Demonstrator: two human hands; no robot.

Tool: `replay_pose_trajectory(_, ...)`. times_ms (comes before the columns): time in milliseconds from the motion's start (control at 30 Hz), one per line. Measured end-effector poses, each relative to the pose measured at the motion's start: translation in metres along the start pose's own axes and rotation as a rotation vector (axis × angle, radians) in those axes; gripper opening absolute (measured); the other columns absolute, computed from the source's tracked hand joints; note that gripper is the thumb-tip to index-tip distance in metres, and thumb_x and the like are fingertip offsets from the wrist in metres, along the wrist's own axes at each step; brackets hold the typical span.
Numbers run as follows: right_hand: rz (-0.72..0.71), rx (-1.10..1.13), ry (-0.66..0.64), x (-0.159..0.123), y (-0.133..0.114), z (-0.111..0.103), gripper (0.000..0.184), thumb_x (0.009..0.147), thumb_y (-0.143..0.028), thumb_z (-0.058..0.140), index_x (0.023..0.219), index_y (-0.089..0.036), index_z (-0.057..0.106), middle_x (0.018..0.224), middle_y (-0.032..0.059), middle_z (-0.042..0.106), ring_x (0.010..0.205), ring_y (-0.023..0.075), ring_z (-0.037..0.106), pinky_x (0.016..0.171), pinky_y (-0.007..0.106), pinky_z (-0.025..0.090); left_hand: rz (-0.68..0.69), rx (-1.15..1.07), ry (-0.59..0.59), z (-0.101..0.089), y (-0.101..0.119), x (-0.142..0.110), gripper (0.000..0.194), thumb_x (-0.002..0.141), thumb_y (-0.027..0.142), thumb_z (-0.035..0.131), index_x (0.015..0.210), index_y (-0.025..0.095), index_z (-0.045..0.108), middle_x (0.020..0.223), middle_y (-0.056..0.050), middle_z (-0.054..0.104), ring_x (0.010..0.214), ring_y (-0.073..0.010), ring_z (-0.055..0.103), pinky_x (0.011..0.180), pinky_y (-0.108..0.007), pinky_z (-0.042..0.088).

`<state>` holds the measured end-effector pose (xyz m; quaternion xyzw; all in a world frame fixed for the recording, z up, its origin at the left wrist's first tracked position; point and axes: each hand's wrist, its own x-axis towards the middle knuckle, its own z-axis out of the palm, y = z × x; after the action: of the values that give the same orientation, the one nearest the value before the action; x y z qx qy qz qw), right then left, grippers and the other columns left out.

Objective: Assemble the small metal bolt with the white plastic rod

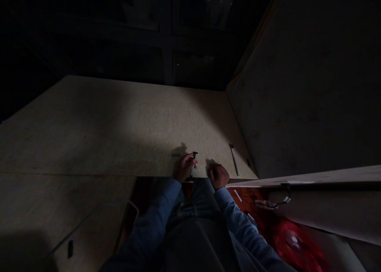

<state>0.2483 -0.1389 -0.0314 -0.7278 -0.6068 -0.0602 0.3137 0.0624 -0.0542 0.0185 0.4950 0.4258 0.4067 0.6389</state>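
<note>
My left hand (pixel 185 167) is at the front edge of the table, its fingers closed around a razor (pixel 193 169) with a pale handle. The razor's dark T-shaped head points away from me, above the fingers. Just left of it, a small dark bar (pixel 176 155) lies flat on the tabletop. My right hand (pixel 218 176) rests at the same edge with its fingers curled into a fist, and no object shows in it. A second pale-handled razor (pixel 235 161) with a dark head lies to the right of this hand.
The pale tabletop (pixel 143 121) meets a wall (pixel 303 85) on the right. A lower-left surface (pixel 74 208) carries a cable (pixel 86 218) and a small black object (pixel 70 249). Below right are a white strip (pixel 237 195) and a red bag (pixel 293 240). The room is dim.
</note>
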Motion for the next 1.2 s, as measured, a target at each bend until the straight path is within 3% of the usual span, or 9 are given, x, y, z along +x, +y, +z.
replay_pose_trajectory(333, 0.038, -0.03, -0.014, 0.001, -0.002, -0.001, 0.032, 0.095, -0.035, 0.046, 0.095, -0.018, 0.074, 0.084, 0.0095, 0.072, 0.082, 0.0208, 0.065, 0.075, 0.028, 0.047, 0.03, 0.136, 0.059, 0.005, -0.012, 0.001, 0.04, 0.084, 0.04, 0.06, 0.116, 0.016, 0.067, 0.096, -0.006, 0.074, 0.069, -0.0133, 0.064, 0.068, -0.027, 0.054)
replay_pose_trajectory(400, 0.041, -0.04, -0.024, 0.002, -0.002, -0.001, 0.032, 0.094, -0.035, 0.046, 0.093, -0.019, 0.074, 0.083, 0.0094, 0.072, 0.081, 0.0209, 0.064, 0.074, 0.028, 0.046, 0.062, 0.177, 0.064, 0.006, -0.015, 0.0, 0.039, 0.086, 0.039, 0.059, 0.117, 0.016, 0.067, 0.105, -0.009, 0.074, 0.081, -0.0169, 0.067, 0.071, -0.029, 0.056)
replay_pose_trajectory(567, -0.01, -0.054, -0.021, 0.003, 0.0, 0.0, 0.031, 0.093, -0.034, 0.047, 0.09, -0.019, 0.074, 0.082, 0.009, 0.072, 0.079, 0.0205, 0.064, 0.072, 0.028, 0.046, 0.189, 0.287, 0.109, 0.004, -0.021, 0.001, 0.036, 0.091, 0.038, 0.057, 0.119, 0.019, 0.067, 0.121, -0.011, 0.07, 0.115, -0.0242, 0.064, 0.101, -0.038, 0.051)
replay_pose_trajectory(900, -0.068, -0.008, -0.046, 0.001, 0.008, 0.001, 0.03, 0.093, -0.033, 0.049, 0.09, -0.019, 0.074, 0.08, 0.0093, 0.072, 0.079, 0.0214, 0.065, 0.072, 0.029, 0.047, 0.196, 0.28, 0.092, 0.006, -0.015, -0.002, 0.036, 0.091, 0.044, 0.059, 0.116, 0.02, 0.068, 0.119, -0.01, 0.072, 0.114, -0.024, 0.066, 0.102, -0.04, 0.051)
replay_pose_trajectory(1200, -0.146, -0.008, -0.006, 0.0, 0.008, 0.002, 0.027, 0.095, -0.03, 0.05, 0.086, -0.02, 0.074, 0.075, 0.0076, 0.072, 0.074, 0.0203, 0.063, 0.07, 0.029, 0.045, 0.167, 0.223, 0.172, 0.011, -0.02, -0.004, 0.04, 0.088, 0.046, 0.061, 0.116, 0.017, 0.064, 0.119, -0.013, 0.07, 0.113, -0.0235, 0.066, 0.1, -0.038, 0.052)
